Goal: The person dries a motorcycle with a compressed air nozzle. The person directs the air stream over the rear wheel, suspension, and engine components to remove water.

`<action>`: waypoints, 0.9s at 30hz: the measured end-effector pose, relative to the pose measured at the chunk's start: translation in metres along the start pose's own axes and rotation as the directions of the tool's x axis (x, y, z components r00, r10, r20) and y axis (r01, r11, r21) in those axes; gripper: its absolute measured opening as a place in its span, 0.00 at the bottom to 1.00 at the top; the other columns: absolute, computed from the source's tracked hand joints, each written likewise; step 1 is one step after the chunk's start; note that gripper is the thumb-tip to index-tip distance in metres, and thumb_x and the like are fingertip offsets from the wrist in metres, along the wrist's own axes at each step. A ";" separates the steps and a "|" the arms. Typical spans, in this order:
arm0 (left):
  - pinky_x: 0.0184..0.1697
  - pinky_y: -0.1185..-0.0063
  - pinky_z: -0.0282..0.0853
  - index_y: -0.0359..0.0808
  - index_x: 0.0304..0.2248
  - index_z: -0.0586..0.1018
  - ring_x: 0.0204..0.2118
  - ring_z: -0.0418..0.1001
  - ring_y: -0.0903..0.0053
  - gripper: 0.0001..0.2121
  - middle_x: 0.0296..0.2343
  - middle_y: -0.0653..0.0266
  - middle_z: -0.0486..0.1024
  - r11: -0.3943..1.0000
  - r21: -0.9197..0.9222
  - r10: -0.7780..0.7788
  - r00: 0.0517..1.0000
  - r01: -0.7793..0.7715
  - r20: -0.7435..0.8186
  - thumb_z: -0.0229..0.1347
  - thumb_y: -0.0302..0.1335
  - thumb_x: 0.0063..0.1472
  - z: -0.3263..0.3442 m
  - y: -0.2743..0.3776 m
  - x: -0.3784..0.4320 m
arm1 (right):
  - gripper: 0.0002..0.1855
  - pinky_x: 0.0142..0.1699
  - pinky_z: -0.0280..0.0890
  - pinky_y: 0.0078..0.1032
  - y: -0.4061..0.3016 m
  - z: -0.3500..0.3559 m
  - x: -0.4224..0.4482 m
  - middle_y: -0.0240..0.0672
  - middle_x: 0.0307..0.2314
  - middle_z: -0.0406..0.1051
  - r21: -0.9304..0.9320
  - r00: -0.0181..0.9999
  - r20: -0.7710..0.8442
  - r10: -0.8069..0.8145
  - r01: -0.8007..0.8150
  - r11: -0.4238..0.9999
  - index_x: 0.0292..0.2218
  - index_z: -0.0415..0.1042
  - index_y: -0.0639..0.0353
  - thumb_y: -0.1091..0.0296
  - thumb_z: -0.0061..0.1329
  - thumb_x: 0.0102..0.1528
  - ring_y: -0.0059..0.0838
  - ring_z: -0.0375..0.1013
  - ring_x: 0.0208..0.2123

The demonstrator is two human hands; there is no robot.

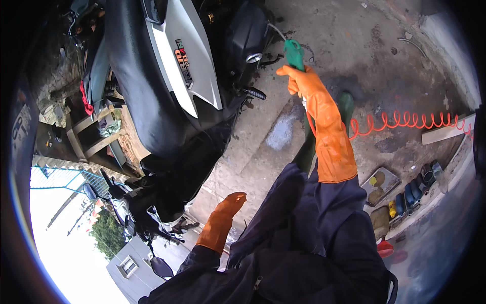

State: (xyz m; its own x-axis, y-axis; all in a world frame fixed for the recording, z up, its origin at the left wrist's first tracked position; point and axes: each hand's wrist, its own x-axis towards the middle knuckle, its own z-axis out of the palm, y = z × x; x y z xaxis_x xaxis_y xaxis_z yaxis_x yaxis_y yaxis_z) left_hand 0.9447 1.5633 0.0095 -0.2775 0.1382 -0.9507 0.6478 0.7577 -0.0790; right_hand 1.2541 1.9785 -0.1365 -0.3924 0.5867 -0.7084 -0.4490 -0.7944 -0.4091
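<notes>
In an orange rubber glove, my right hand [303, 81] grips a green air blow gun [294, 55] whose thin nozzle points at the dark casing by the motorcycle's side. A red coiled air hose [398, 119] runs from near my right forearm to the wall. My left hand [235, 199], gloved the same way, hangs low beside my leg and touches nothing that I can see; its fingers are bunched and partly hidden. The motorcycle [178, 68], with a black seat and a white side panel, stands on my left.
Along the right wall stand a metal tray [381, 186], a yellow bottle [392, 209] and several dark bottles [414, 190]. A wooden board [442, 131] lies near the hose. A wooden frame [91, 140] is beyond the seat. Footpegs [255, 93] jut over the concrete floor [246, 152].
</notes>
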 end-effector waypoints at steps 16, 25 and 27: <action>0.55 0.74 0.70 0.35 0.54 0.76 0.50 0.78 0.71 0.21 0.43 0.60 0.82 0.999 0.019 -0.029 0.999 0.029 0.022 0.51 0.39 0.68 0.014 0.027 -0.006 | 0.16 0.26 0.58 0.27 -0.001 -0.056 0.001 0.30 0.15 0.66 -0.796 1.000 -0.027 -0.005 -0.019 0.605 0.32 0.78 0.55 0.51 0.59 0.51 0.22 0.65 0.16; 0.54 0.74 0.70 0.35 0.54 0.76 0.48 0.78 0.73 0.21 0.44 0.61 0.82 0.993 0.053 -0.105 0.994 0.104 0.026 0.50 0.40 0.68 0.012 0.080 -0.020 | 0.18 0.28 0.63 0.29 -0.027 -0.087 0.022 0.28 0.13 0.67 -0.818 0.960 0.083 0.268 -0.088 0.568 0.27 0.75 0.54 0.48 0.55 0.51 0.26 0.69 0.18; 0.54 0.75 0.70 0.36 0.54 0.76 0.47 0.78 0.73 0.21 0.44 0.62 0.82 0.995 -0.029 -0.093 0.994 0.095 0.062 0.49 0.40 0.68 0.010 0.103 -0.021 | 0.21 0.28 0.59 0.28 -0.046 -0.099 0.028 0.26 0.13 0.64 -0.744 0.942 0.182 0.280 -0.054 0.666 0.35 0.79 0.58 0.48 0.55 0.52 0.26 0.66 0.18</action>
State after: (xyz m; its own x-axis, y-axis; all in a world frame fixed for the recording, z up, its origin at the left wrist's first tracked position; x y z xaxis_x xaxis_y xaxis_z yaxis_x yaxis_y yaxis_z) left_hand 1.0241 1.6321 0.0181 -0.2925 0.0271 -0.9559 0.5977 0.7855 -0.1606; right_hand 1.3434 2.0157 -0.1947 -0.6421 0.3588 -0.6775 0.3196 -0.6780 -0.6620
